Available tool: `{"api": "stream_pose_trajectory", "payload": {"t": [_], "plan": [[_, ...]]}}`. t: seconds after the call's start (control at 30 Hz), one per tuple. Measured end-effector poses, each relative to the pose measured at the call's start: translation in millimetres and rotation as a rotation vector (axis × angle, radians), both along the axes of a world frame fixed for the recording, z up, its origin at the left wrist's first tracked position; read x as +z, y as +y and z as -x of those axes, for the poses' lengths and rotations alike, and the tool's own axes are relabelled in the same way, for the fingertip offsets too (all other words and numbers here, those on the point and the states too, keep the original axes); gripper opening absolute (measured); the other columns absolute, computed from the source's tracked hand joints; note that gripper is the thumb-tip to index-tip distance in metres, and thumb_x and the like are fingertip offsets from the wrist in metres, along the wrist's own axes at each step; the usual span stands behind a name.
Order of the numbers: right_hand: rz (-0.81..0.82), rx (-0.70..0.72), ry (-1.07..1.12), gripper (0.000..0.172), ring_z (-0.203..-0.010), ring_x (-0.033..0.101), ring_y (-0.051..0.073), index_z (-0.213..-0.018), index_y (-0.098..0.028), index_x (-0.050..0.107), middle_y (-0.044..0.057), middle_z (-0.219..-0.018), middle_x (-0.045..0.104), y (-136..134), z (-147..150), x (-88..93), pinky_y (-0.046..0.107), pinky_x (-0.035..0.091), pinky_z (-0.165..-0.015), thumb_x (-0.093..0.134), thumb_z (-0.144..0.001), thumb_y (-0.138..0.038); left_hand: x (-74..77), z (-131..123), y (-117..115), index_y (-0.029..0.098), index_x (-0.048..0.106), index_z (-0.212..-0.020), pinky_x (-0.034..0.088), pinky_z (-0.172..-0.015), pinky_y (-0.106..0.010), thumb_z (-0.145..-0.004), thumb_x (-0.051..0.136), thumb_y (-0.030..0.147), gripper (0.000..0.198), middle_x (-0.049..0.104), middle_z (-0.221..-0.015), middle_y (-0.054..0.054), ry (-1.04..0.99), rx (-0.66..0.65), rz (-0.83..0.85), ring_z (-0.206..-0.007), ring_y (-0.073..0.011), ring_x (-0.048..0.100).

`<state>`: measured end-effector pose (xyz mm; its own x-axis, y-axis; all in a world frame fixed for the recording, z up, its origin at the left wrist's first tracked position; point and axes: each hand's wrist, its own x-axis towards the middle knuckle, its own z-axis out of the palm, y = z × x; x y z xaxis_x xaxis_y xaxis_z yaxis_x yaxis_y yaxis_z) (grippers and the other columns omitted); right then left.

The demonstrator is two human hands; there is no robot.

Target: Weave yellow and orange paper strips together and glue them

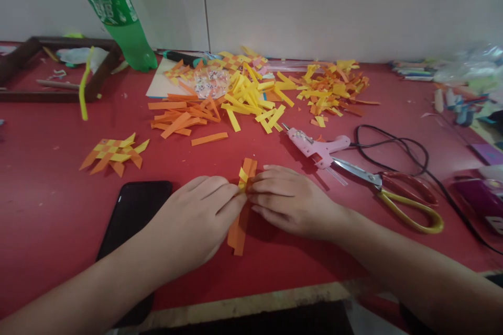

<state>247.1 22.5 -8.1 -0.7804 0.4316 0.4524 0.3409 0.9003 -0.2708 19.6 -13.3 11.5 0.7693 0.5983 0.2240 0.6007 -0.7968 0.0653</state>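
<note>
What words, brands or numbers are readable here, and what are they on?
"雪碧": upper white characters on the green bottle.
Lower characters on that bottle: too blurred to read surely.
Pale marking on the magenta object at right: unreadable.
I can read nothing else.

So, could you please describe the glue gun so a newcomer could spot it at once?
On the red table, look past the right hand to the red-and-yellow-handled scissors. By their blade tips lies the glue gun, set apart by its pink, pistol-shaped body.
</note>
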Motion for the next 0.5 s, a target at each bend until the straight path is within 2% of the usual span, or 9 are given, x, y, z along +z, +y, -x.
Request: {"api": "stream_pose_trajectory", "payload": {"t": [0.13,0.3,0.5], "plan": [[-0.002,0.001,0.023,0.018,-0.097,0.067,0.019,-0.084,-0.017,0.073,0.005,-0.094,0.075,-0.5,0.0,-0.7,0.042,0.053,-0.097,0.058,-0.092,-0.022,1.1,0.2,0.1,0.011,0.062,-0.118,0.052,-0.079,-0.045,-0.087,0.045,0.014,0.036,0.066,-0.105,-0.011,0.007,0.000,0.037,-0.094,-0.0283,0.056],[0.043,-0.018,0.008,0.018,-0.096,0.067,0.019,-0.094,-0.016,0.071,0.006,-0.092,0.075,-1.9,0.4,2.4,0.041,0.052,-0.098,0.054,-0.094,-0.024,3.8,0.9,-1.4,0.012,0.065,-0.114,0.051,-0.083,-0.047,-0.086,0.044,0.016,0.036,0.064,-0.108,-0.012,0.009,0.012,0.103,-0.099,-0.0300,0.054],[0.020,-0.018,0.003,0.020,-0.094,0.067,0.020,-0.090,-0.015,0.070,0.006,-0.089,0.074,-2.1,0.7,3.8,0.041,0.052,-0.097,0.053,-0.094,-0.025,8.7,2.4,-1.0,0.010,0.064,-0.112,0.049,-0.086,-0.052,-0.082,0.042,0.021,0.039,0.062,-0.110,-0.016,-0.043,-0.002,0.235,-0.102,-0.0330,0.053]]}}
